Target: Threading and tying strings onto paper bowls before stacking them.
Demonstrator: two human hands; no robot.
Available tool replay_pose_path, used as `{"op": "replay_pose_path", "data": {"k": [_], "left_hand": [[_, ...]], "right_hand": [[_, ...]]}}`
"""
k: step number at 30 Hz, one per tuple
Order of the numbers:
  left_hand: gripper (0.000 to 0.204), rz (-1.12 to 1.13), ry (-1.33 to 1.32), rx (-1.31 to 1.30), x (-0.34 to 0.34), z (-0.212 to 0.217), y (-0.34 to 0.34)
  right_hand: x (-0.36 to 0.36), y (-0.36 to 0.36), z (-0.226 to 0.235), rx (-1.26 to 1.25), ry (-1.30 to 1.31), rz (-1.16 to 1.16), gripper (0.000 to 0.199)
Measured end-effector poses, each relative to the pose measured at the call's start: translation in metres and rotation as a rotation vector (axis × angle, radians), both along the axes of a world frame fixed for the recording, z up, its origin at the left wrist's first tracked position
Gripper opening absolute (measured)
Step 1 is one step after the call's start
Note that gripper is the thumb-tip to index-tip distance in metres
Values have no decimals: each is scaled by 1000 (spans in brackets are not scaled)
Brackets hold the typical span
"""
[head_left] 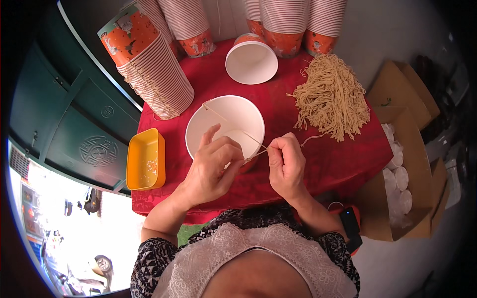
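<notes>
A round paper bucket (203,130) with a white inside stands on the table in front of me, its mouth facing up. A thin beige cord (223,117) runs from its far rim across the opening to my hands at the near right rim. My right hand (287,166) is closed, pinching the cord between thumb and forefinger. Beside it my left hand (214,166) has thumb and fingers pinched on the cord near the rim, with one finger raised over the bucket. Whether the cord is knotted there is too small to tell.
A heap of beige cords (333,97) lies right on the red tablecloth (293,171). Left are a yellow tray (130,164) with small bits and a leaning stack of buckets (156,74). Another bucket (252,62) lies tipped behind, before more stacks. A cardboard box (417,164) sits at right.
</notes>
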State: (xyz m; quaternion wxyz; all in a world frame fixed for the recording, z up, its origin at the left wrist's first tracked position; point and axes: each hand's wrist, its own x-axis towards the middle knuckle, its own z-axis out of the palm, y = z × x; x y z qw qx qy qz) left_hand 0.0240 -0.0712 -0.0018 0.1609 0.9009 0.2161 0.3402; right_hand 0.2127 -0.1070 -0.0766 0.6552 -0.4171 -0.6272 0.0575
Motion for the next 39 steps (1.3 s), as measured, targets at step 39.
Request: {"op": "replay_pose_path", "data": {"k": [39], "left_hand": [[14,238,-233,249,-28,-18,-2]], "right_hand": [[73,134,31,-189,-715,-425,13]]}}
